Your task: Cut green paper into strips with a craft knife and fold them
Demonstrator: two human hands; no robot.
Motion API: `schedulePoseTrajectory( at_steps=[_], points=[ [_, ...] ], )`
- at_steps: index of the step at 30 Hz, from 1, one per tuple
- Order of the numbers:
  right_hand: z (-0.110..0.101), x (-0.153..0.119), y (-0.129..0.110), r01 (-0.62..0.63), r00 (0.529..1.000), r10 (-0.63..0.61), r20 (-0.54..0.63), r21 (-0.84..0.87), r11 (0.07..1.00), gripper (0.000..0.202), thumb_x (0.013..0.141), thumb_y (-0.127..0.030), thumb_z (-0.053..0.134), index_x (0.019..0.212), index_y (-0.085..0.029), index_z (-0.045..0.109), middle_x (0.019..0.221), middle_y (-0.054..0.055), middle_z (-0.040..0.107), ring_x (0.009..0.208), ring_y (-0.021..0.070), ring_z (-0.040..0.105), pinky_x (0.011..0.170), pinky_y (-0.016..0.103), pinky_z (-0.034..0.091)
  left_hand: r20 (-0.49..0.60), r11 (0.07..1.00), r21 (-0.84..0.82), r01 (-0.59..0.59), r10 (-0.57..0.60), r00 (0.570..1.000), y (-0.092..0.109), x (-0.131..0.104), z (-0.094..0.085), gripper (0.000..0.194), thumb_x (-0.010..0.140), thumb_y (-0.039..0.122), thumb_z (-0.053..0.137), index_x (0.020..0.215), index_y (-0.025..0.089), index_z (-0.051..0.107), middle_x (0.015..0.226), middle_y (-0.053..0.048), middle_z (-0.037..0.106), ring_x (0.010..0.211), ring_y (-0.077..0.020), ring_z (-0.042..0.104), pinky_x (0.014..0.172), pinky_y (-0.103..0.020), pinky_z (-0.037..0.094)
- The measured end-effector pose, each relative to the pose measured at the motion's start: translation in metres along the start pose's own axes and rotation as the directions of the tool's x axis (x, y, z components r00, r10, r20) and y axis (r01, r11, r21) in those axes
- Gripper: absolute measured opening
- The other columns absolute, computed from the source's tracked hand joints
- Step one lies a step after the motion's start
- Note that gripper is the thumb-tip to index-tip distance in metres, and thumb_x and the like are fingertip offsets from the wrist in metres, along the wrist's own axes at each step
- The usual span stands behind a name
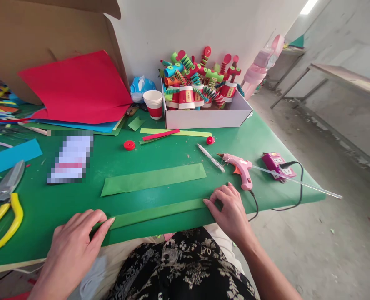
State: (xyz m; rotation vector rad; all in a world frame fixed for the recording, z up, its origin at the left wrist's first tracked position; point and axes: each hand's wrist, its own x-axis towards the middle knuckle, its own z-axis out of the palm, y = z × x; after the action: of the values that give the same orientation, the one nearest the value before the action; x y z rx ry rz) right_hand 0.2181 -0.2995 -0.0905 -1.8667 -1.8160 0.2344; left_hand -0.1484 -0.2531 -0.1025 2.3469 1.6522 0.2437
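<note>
Pinched at both ends between thumbs and fingers, a narrow green paper strip (160, 213) spans the person's two hands.
In the head view, the left hand (78, 233) closes on the strip's left end and the right hand (227, 205) on its right end, near the front edge of the green tabletop (160, 154). A wider green paper strip (153, 179) lies just beyond it. To the right are a white pen (210, 158), a pink glue gun (240, 167) with a clear glue stick (300, 182) in its back, and a purple box (274, 165); yellow-handled scissors (8, 208) lie to the left. Farther back, stacked paper cups (153, 104) stand beside a white box (203, 120) of paper-and-cup figures (200, 83).
</note>
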Motion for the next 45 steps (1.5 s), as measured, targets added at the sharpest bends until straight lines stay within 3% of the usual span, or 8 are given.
schedulePoseTrajectory(
  at_steps=[12, 21, 29, 45],
  points=[
    [0.001, 0.000, -0.001, 0.006, 1.000, -0.006, -0.009, -0.024, 1.000, 0.026, 0.090, -0.027, 0.060, 0.066, -0.024, 0.049, 0.071, -0.001, 0.056, 0.074, 0.0196, 0.055, 0.107, 0.053, 0.037, 0.001, 1.000, 0.014, -0.009, 0.009, 1.000, 0.001, 0.001, 0.000, 0.034, 0.094, 0.051, 0.040, 0.075, 0.026, 0.053, 0.075, 0.000, 0.062, 0.071, -0.0217, 0.059, 0.063, -0.033, 0.037],
    [0.003, 0.000, 0.001, 0.045, 0.998, -0.047, -0.038, -0.043, 0.998, 0.027, 0.091, -0.031, 0.056, 0.067, -0.024, 0.048, 0.071, 0.000, 0.057, 0.073, 0.0201, 0.056, 0.104, 0.051, 0.038, -0.089, 0.996, 0.086, -0.005, 0.013, 0.996, 0.026, 0.001, -0.003, 0.034, 0.098, 0.041, 0.034, 0.074, 0.024, 0.051, 0.074, -0.002, 0.059, 0.073, -0.0235, 0.053, 0.065, -0.032, 0.030],
    [0.004, 0.001, 0.004, 0.098, 0.992, -0.100, -0.076, -0.023, 0.995, 0.031, 0.095, -0.038, 0.051, 0.067, -0.023, 0.048, 0.069, -0.001, 0.054, 0.068, 0.0190, 0.055, 0.103, 0.053, 0.039, -0.112, 0.997, 0.082, 0.007, 0.002, 0.994, 0.030, 0.002, -0.003, 0.035, 0.101, 0.037, 0.031, 0.075, 0.023, 0.048, 0.072, -0.002, 0.057, 0.074, -0.0225, 0.051, 0.065, -0.031, 0.028],
    [0.005, 0.002, 0.006, 0.119, 0.990, -0.123, -0.070, -0.058, 0.991, 0.031, 0.096, -0.038, 0.049, 0.068, -0.024, 0.046, 0.069, 0.000, 0.054, 0.069, 0.0199, 0.054, 0.100, 0.053, 0.040, -0.077, 0.992, 0.120, 0.049, -0.040, 0.996, 0.033, 0.004, -0.004, 0.028, 0.100, 0.031, 0.040, 0.075, 0.022, 0.050, 0.075, -0.001, 0.060, 0.077, -0.0216, 0.056, 0.066, -0.031, 0.031]
  ],
)
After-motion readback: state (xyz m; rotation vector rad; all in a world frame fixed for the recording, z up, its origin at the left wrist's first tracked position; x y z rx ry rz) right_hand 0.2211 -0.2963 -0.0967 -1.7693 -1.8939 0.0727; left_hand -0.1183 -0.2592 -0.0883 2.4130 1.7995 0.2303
